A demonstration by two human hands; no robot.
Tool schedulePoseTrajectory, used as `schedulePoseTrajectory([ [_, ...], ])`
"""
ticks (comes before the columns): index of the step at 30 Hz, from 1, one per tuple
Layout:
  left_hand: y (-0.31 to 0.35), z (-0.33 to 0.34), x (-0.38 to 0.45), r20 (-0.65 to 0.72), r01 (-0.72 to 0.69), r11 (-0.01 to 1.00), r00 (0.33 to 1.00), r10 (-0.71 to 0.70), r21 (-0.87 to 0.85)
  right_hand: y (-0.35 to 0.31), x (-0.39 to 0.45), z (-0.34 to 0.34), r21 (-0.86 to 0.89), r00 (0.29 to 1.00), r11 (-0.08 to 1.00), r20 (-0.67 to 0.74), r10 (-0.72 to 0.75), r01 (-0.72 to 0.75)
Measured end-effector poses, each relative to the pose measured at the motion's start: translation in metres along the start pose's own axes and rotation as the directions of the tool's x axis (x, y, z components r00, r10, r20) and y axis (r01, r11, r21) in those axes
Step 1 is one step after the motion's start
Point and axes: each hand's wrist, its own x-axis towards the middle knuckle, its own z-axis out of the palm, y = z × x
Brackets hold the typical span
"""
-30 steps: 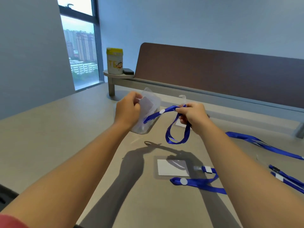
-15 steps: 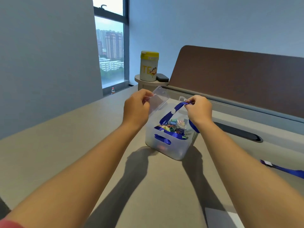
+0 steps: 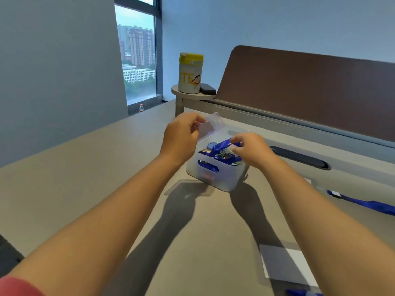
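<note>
- The clear badge sleeve (image 3: 214, 124) is in the air above the far left corner of the white bin (image 3: 215, 178). Your left hand (image 3: 181, 135) pinches its near edge, thumb and fingertips pressed together on the plastic. The sleeve looks slick and floppy, so a light pinch could let it slide free and land outside the rim.
- The blue lanyard (image 3: 220, 146) runs from beside the sleeve down into the bin. Your right hand (image 3: 251, 149) has its fingers curled and clamped on the strap just over the contents. If you release the strap first, a loose loop may hang over the wall and drag the sleeve out after it.
- The bin holds other blue straps and small coloured bits (I can't tell exactly what they are). Pressing your strap down among them could snag it, leaving a knot that is hard to pull apart.
- The bin looks light and stands unheld on the table (image 3: 96, 189). A sideways tug on the strap could tip it or shove it along.
- Further out, a second lanyard (image 3: 372, 205) lies to the right and a card sleeve (image 3: 284, 263) lies beside your right forearm. Drawing that arm back wide could sweep the card sleeve towards the near edge.
</note>
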Motion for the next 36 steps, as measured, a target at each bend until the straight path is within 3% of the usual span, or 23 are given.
schedulePoseTrajectory([
  [8, 0.057, 0.02, -0.054, 0.102, -0.128, 0.986, 0.985, 0.139, -0.104, 0.053, -0.101, -0.044, 0.086, 0.981, 0.991, -0.151, 0.119, -0.107],
  [14, 0.117, 0.062, -0.115, 0.168, -0.24, 0.95, 0.947, 0.274, -0.2, 0.114, -0.19, -0.063, 0.095, 0.947, 0.963, -0.18, 0.264, -0.25],
  [25, 0.199, 0.167, -0.169, 0.322, -0.317, 0.9, 0.854, 0.408, -0.3, 0.251, -0.267, -0.071, 0.089, 0.784, 0.806, -0.19, 0.591, -0.586],
  [30, 0.209, 0.198, -0.175, 0.338, -0.333, 0.893, 0.839, 0.426, -0.302, 0.293, -0.269, -0.055, -0.02, 0.731, 0.741, -0.189, 0.656, -0.671],
  [36, 0.212, 0.213, -0.176, 0.352, -0.328, 0.906, 0.842, 0.409, -0.269, 0.312, -0.265, -0.045, -0.213, 0.762, 0.732, -0.221, 0.609, -0.647],
])
